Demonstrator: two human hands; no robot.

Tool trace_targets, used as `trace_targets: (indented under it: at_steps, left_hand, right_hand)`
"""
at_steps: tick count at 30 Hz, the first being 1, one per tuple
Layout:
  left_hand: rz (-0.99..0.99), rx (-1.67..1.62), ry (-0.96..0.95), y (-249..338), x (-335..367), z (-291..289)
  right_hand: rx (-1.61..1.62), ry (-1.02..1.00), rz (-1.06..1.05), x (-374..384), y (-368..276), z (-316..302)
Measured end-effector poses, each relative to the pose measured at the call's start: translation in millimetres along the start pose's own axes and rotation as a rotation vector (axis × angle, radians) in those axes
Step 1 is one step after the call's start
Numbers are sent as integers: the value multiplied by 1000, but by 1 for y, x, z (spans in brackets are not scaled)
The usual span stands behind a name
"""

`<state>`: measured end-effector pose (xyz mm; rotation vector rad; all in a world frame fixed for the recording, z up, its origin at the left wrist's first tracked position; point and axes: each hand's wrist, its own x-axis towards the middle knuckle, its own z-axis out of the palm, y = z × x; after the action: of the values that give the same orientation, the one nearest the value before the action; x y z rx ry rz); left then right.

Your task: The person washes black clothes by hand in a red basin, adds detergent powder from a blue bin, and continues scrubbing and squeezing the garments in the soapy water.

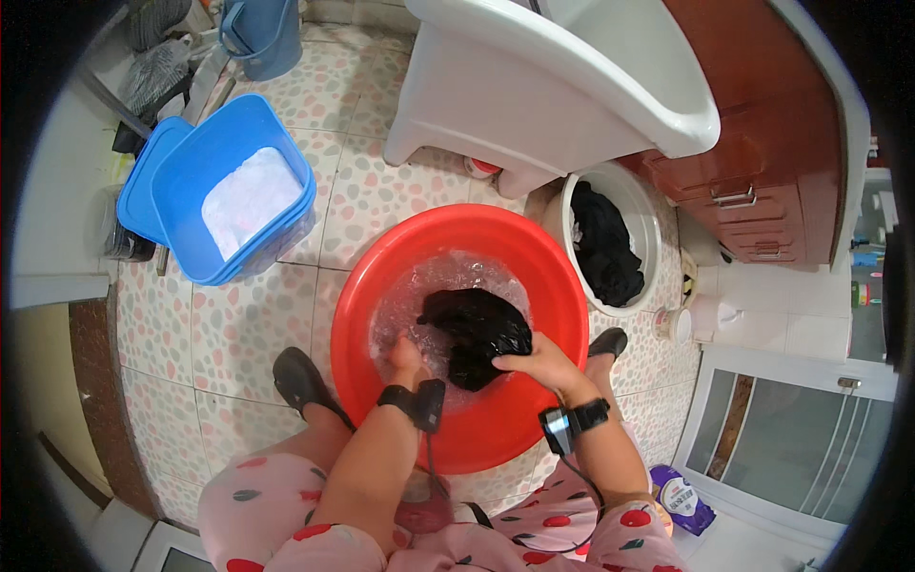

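A wide red basin stands on the floor between my feet, with sudsy water inside. Wet black cloth lies bunched in the water, its upper part above the surface. My right hand grips the cloth at its right edge, thumb on top and fingers tucked under it. My left hand dips into the suds just left of the cloth; its fingers are mostly hidden by the water, so their hold is unclear. Both wrists wear black straps with small devices and cables.
A white tub of dark clothes touches the basin's far right side. Beyond stands a white pedestal sink. A blue lidded bin holding white powder sits far left, before a blue bucket. A purple package lies near right.
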<state>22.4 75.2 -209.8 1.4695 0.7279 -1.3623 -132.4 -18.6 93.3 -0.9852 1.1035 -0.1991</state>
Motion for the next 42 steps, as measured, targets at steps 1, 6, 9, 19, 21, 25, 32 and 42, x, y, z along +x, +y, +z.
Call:
trace_targets:
  at_steps: [1,6,9,19,21,25,32,42]
  left_hand:
    - [-46,5,-36,-12,-25,23]
    - [-167,206,21,17,-98,45]
    - [-195,164,-54,15,-83,35]
    - [-508,293,-415,54,-164,71]
    - [-621,238,-571,51,-163,66]
    - [-673,51,-877,11,-158,53]
    - [-582,-89,-744,11,-209,75]
    - [-583,-136,-811,20,-205,86]
  right_hand:
    - [-26,49,18,-17,2,-11]
    - [-531,332,-287,-47,-15,1]
    - [-889,440,-306,-34,1,6]
    - [-1462,131,-526,18,69,-10]
    - [-1424,44,-622,1,52,1]
    - [-1338,-28,-777,-33,36,25]
    - [-1226,404,-653,-74,41,22]
    - [272,422,2,-39,107,-2]
